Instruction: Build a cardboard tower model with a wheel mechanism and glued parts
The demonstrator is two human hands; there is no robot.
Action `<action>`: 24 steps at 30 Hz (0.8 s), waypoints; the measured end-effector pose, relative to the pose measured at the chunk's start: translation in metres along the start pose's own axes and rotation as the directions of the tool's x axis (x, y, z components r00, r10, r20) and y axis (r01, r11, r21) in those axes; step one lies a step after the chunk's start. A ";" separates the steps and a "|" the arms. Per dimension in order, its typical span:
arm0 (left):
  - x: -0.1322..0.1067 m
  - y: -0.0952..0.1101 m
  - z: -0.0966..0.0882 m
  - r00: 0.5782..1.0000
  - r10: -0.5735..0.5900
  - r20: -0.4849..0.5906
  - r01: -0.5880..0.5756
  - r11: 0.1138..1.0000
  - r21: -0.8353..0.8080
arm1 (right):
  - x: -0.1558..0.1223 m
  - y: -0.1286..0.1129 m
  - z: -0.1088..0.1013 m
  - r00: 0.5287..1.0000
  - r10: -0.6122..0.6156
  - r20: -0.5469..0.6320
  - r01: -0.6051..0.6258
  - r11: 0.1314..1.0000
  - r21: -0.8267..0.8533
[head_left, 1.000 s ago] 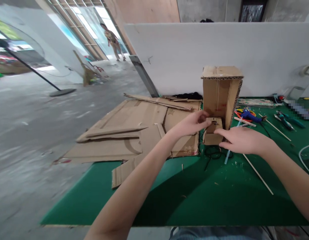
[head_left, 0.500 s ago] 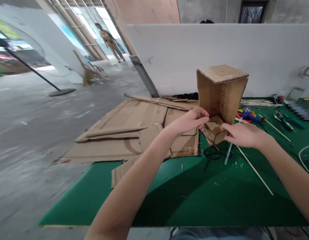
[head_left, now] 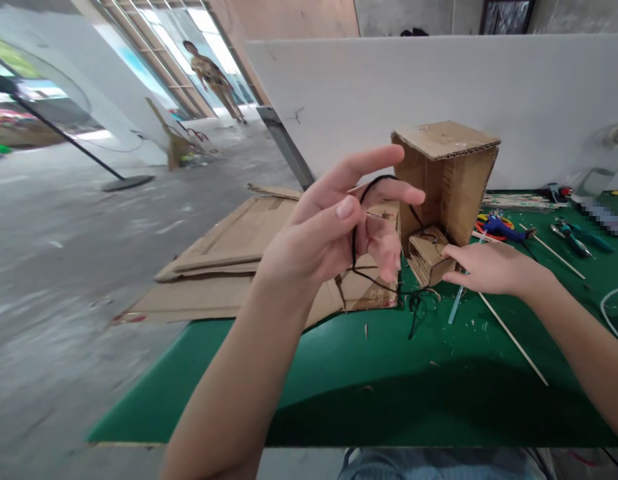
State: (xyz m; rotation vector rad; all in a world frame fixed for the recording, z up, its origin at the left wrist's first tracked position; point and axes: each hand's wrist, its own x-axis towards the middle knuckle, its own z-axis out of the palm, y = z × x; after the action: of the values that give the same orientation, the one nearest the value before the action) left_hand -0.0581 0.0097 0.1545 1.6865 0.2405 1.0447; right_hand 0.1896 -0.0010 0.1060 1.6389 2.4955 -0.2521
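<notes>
My left hand [head_left: 333,227] is raised above the table, pinching a thin black string [head_left: 359,257] between thumb and fingers, the other fingers spread. The string runs down to a loose black tangle [head_left: 419,300] on the green mat and into a small cardboard box [head_left: 429,257]. My right hand [head_left: 486,267] rests on that small box, fingers pressed against its side. The small box sits at the foot of a tall open cardboard box [head_left: 446,180] that stands tilted on the green table [head_left: 389,393].
Flat cardboard sheets [head_left: 249,253] lie at the table's left end. Thin wooden sticks [head_left: 513,340], a blue glue gun [head_left: 499,227] and pliers [head_left: 571,239] lie to the right. A white board [head_left: 389,100] stands behind. A person [head_left: 209,73] walks far off on the concrete floor.
My left hand has lifted up and toward me from the small box, drawing the black string out with it. The right hand stays on the small box.
</notes>
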 end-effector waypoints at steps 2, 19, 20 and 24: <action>0.001 -0.001 0.008 0.999 0.014 -0.033 -0.014 1.000 -0.010 | -0.004 -0.003 -0.003 1.000 -0.021 -0.012 0.021 0.999 0.028; 0.024 -0.025 -0.008 0.810 -0.327 -0.486 0.055 0.869 -0.492 | -0.009 -0.025 -0.007 0.885 -0.458 -0.083 0.299 0.423 0.855; 0.024 -0.027 -0.024 0.803 -0.351 -0.481 0.090 0.870 -0.484 | -0.020 -0.008 -0.019 0.883 -0.463 -0.082 0.339 0.507 0.793; 0.021 -0.042 -0.076 0.764 -0.435 -0.477 0.304 0.894 -0.328 | -0.060 0.060 -0.053 0.934 -0.158 -0.321 0.342 0.661 0.668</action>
State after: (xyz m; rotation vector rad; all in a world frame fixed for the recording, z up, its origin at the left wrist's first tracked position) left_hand -0.0874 0.0913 0.1317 1.0361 0.7638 1.1682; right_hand 0.2665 -0.0193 0.1670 1.5746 3.0366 -1.2997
